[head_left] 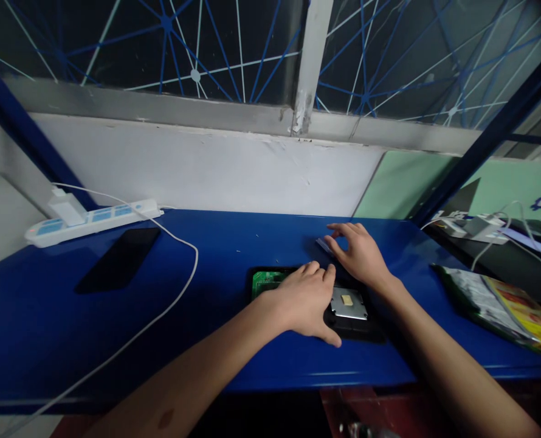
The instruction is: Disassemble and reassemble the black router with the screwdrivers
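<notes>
A black device casing (361, 331) lies on the blue table, its inside facing up. Inside it a green circuit board (264, 278) shows at the left and a silver metal plate (350, 309) with a small tan pad (346, 300) at the right. My left hand (304, 298) lies across the middle of the casing, thumb spread from the fingers, hiding part of the board. Just behind the casing my right hand (355, 252) is curved, with thumb and fingertips apart. Close to its thumb is a small flat purplish piece (324, 246), mostly hidden; contact is unclear.
On the blue table (220, 340), a black phone (118, 260) lies at the left near a white power strip (101, 222) with a charger plugged in. A white cable (179, 301) runs down toward the front edge. At the right lies a shiny colourful packet (503, 307).
</notes>
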`<state>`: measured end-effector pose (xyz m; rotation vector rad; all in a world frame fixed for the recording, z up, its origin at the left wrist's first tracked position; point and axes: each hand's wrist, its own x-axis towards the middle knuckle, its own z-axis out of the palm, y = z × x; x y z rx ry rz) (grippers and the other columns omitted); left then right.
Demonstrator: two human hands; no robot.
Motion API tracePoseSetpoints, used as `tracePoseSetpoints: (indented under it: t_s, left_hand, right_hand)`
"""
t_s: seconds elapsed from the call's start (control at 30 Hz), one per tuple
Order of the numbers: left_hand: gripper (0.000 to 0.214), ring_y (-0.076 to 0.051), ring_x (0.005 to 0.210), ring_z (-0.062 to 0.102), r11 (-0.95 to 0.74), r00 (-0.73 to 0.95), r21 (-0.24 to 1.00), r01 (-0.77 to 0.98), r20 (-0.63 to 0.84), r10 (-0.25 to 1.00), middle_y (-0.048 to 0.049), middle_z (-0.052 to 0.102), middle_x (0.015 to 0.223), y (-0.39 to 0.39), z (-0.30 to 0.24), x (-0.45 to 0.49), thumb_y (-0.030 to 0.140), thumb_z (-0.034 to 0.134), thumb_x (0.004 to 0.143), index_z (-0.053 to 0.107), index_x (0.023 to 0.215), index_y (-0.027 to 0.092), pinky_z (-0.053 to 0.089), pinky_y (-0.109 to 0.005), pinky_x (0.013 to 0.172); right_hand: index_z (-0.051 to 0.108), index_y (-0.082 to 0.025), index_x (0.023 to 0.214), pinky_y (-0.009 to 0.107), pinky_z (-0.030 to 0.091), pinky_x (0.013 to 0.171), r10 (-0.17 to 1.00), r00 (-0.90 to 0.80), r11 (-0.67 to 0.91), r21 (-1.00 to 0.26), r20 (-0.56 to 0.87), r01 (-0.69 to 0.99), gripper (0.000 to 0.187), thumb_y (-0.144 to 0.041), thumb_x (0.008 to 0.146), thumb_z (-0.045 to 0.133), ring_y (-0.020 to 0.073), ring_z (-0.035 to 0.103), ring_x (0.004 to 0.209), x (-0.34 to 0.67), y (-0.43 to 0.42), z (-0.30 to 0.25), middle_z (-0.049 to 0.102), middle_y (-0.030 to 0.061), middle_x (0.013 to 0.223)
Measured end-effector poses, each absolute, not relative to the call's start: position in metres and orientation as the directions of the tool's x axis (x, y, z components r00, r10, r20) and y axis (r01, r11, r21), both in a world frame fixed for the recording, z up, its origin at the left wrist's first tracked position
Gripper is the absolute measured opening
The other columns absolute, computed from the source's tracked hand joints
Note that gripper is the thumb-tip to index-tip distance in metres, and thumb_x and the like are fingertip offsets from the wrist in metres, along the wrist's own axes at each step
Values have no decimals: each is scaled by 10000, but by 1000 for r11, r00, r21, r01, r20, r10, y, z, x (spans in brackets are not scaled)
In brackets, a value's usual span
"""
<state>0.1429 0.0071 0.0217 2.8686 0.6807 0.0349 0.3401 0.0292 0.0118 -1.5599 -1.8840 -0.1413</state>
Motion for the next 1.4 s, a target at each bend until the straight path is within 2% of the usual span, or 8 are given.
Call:
tracePoseSetpoints:
  t_s: [0.23,0.43,0.5,0.57,0.7,0.93,1.1,1.4]
  left_hand:
    - [1235,-401,1317,409,-880,858,285,380,246,451,-197,478,1441,2,36,122,588,785,556,247,1528,49,371,-505,1109]
    - [1175,-415,1315,387,-851,752,309,424,405,521,-195,439,1472,26,47,68,465,808,589,224,1540,98,429,-583,1064]
    - [1157,-426,1307,399,-848,726,313,427,440,528,-186,431,1481,36,44,52,465,788,629,177,1560,154,437,-630,1037]
    - [1130,-432,1330,383,-849,710,311,427,466,528,-185,403,1505,44,40,38,451,780,662,159,1566,179,416,-647,1060]
    - [1112,-431,1337,387,-856,694,301,419,502,516,-161,386,1522,46,31,22,428,787,673,154,1563,220,414,-648,1071]
    - [1135,-438,1320,400,-854,649,320,411,555,520,-147,373,1532,38,17,16,403,788,670,116,1573,266,419,-662,1053]
    - [1108,-416,1333,387,-852,669,308,424,528,523,-154,354,1547,38,13,16,432,773,704,103,1568,248,413,-634,1077]
    - [1142,-423,1312,406,-854,655,294,429,549,519,-159,357,1540,33,12,14,411,765,702,50,1581,268,427,-641,1055]
  right_hand:
    - [672,-203,1159,422,560,831,873,51,265,-559,486,786,445,-548,948,486,256,707,888,341,29,18,762,101,1020]
    - [588,-214,1266,459,570,897,869,8,446,-788,496,425,777,-684,961,51,274,681,1110,336,21,21,700,155,1198]
    - [509,-268,1382,511,531,982,803,-112,564,-684,586,462,766,-800,887,267,312,623,1214,331,14,22,615,138,1366]
    - [340,-305,1520,550,483,1061,760,-286,628,-546,584,554,942,-816,758,552,355,537,1324,323,7,22,444,133,1546]
    - [50,-293,1606,579,363,1189,752,-461,645,-384,471,661,1270,-615,652,823,396,323,1482,302,-2,20,238,130,1655]
    - [-77,-311,1599,584,379,1187,767,-465,620,-322,443,716,1255,-457,726,813,388,350,1469,292,-5,21,287,136,1626]
    - [-44,-309,1601,589,429,1140,759,-444,621,-327,477,712,1280,-444,688,843,383,415,1419,295,-4,17,386,146,1570]
    - [4,-322,1599,609,470,1066,724,-415,645,-329,551,689,1242,-440,690,842,389,478,1356,291,-12,15,407,169,1549]
